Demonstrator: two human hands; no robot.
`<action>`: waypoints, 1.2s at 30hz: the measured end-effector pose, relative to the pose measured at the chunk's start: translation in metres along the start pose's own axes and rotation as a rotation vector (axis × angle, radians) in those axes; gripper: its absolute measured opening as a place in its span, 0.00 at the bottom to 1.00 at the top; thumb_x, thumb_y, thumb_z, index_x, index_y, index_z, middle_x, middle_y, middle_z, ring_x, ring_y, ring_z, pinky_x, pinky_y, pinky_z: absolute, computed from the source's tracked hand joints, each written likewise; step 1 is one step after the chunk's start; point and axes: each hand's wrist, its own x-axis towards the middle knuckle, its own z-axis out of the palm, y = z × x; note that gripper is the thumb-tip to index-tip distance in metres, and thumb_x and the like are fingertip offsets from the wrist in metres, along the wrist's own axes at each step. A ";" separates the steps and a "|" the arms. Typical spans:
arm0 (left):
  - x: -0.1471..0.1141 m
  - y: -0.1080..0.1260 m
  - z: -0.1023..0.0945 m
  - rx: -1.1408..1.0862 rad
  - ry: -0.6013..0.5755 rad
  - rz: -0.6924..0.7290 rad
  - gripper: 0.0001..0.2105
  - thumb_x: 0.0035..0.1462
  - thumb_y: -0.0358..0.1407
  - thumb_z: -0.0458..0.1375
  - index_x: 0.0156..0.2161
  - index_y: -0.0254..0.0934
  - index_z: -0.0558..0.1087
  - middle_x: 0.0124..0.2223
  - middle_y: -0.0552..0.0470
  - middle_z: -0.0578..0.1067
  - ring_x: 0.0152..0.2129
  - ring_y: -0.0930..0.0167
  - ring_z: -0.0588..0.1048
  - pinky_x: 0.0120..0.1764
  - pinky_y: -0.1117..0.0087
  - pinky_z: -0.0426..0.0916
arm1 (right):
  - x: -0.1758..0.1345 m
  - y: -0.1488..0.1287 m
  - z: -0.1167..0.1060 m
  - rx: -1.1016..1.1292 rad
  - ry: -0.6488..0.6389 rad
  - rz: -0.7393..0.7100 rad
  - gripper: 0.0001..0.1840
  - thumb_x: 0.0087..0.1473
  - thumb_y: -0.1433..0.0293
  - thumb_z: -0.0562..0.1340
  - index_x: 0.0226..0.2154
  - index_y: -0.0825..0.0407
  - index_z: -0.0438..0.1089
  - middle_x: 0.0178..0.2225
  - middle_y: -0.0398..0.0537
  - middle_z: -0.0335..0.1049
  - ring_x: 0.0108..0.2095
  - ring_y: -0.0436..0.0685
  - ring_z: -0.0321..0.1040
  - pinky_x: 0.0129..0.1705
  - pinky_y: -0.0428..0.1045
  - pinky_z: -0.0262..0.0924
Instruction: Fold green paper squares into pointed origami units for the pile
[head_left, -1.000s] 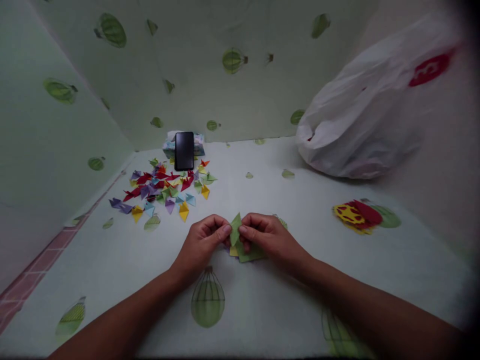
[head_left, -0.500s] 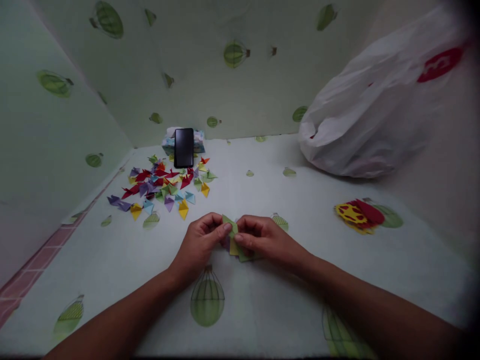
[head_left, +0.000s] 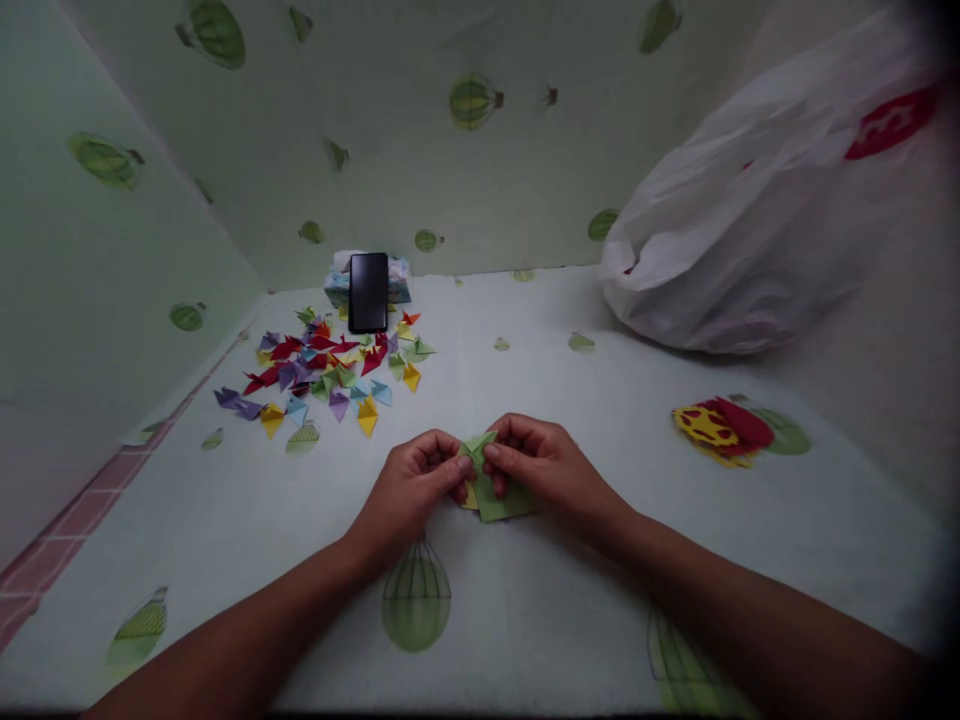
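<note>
A small folded green paper [head_left: 477, 443] is pinched between my two hands, low over the middle of the table. My left hand [head_left: 421, 480] is closed on its left side, thumb on top. On its right side my right hand [head_left: 541, 462] grips it between thumb and fingers. Just below them lie flat sheets of paper, a green sheet [head_left: 502, 508] over a yellow sheet [head_left: 470, 497], partly hidden by my fingers. A loose heap of small folded paper pieces [head_left: 322, 375] in red, purple, yellow, green and blue lies beyond my left hand.
A black phone [head_left: 368, 292] leans on a tissue box [head_left: 339, 287] behind the heap. Yellow and red cut-out pieces [head_left: 739, 424] lie at the right. A big white plastic bag [head_left: 720, 240] stands at the back right against the wall. Balloon-patterned covering [head_left: 525, 600] spreads over the table.
The folded green paper has turned and now shows a wider, V-shaped top edge between my hands. My right hand has shifted slightly up and right, uncovering more of the green sheet.
</note>
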 end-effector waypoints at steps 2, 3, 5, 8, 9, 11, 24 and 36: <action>-0.001 0.000 0.001 -0.015 -0.024 -0.022 0.09 0.54 0.37 0.62 0.30 0.34 0.70 0.25 0.56 0.72 0.23 0.76 0.68 0.30 0.75 0.62 | -0.001 -0.001 0.001 -0.015 -0.001 0.010 0.11 0.54 0.64 0.61 0.27 0.53 0.65 0.19 0.39 0.65 0.22 0.47 0.61 0.27 0.45 0.54; -0.001 0.001 0.002 -0.026 -0.032 -0.027 0.08 0.53 0.37 0.63 0.30 0.34 0.70 0.25 0.55 0.73 0.23 0.76 0.69 0.30 0.75 0.63 | -0.001 -0.002 0.002 -0.018 -0.003 0.011 0.11 0.55 0.64 0.61 0.27 0.53 0.65 0.20 0.39 0.65 0.22 0.47 0.61 0.27 0.45 0.54; -0.003 0.002 0.004 -0.048 -0.043 -0.025 0.08 0.53 0.36 0.62 0.30 0.33 0.71 0.27 0.54 0.74 0.24 0.76 0.69 0.31 0.75 0.63 | -0.002 -0.003 0.002 -0.023 -0.023 0.010 0.11 0.56 0.63 0.60 0.27 0.53 0.64 0.20 0.39 0.64 0.21 0.47 0.61 0.26 0.45 0.54; -0.004 0.003 0.005 -0.069 -0.070 -0.006 0.08 0.55 0.38 0.61 0.32 0.33 0.73 0.29 0.52 0.75 0.27 0.74 0.71 0.33 0.73 0.65 | -0.002 -0.003 0.002 -0.022 -0.070 0.010 0.12 0.57 0.63 0.59 0.26 0.52 0.62 0.19 0.38 0.63 0.21 0.47 0.59 0.26 0.45 0.54; -0.004 0.003 0.006 -0.071 -0.074 0.003 0.08 0.55 0.38 0.61 0.33 0.34 0.73 0.30 0.52 0.76 0.27 0.73 0.71 0.33 0.72 0.66 | -0.002 -0.002 0.002 -0.013 -0.082 0.010 0.12 0.57 0.63 0.59 0.26 0.52 0.62 0.19 0.38 0.63 0.21 0.47 0.59 0.26 0.46 0.54; -0.004 0.002 0.005 -0.061 -0.042 0.035 0.09 0.55 0.39 0.62 0.32 0.34 0.73 0.29 0.52 0.75 0.27 0.73 0.71 0.34 0.72 0.66 | -0.002 0.000 0.003 0.013 -0.084 -0.005 0.12 0.57 0.62 0.59 0.27 0.52 0.62 0.20 0.38 0.63 0.21 0.47 0.60 0.26 0.46 0.55; -0.004 0.002 0.005 -0.051 -0.029 0.028 0.10 0.52 0.39 0.65 0.31 0.33 0.72 0.27 0.54 0.74 0.25 0.75 0.69 0.31 0.75 0.65 | -0.004 -0.001 0.006 0.060 -0.036 -0.035 0.12 0.54 0.63 0.62 0.26 0.52 0.62 0.20 0.38 0.63 0.20 0.46 0.61 0.24 0.45 0.57; -0.004 -0.002 0.006 -0.133 -0.014 -0.020 0.10 0.56 0.42 0.62 0.32 0.36 0.71 0.29 0.54 0.74 0.25 0.73 0.72 0.25 0.75 0.69 | -0.008 -0.002 0.009 0.034 -0.008 -0.010 0.12 0.52 0.64 0.62 0.24 0.51 0.61 0.17 0.36 0.59 0.18 0.46 0.56 0.20 0.44 0.53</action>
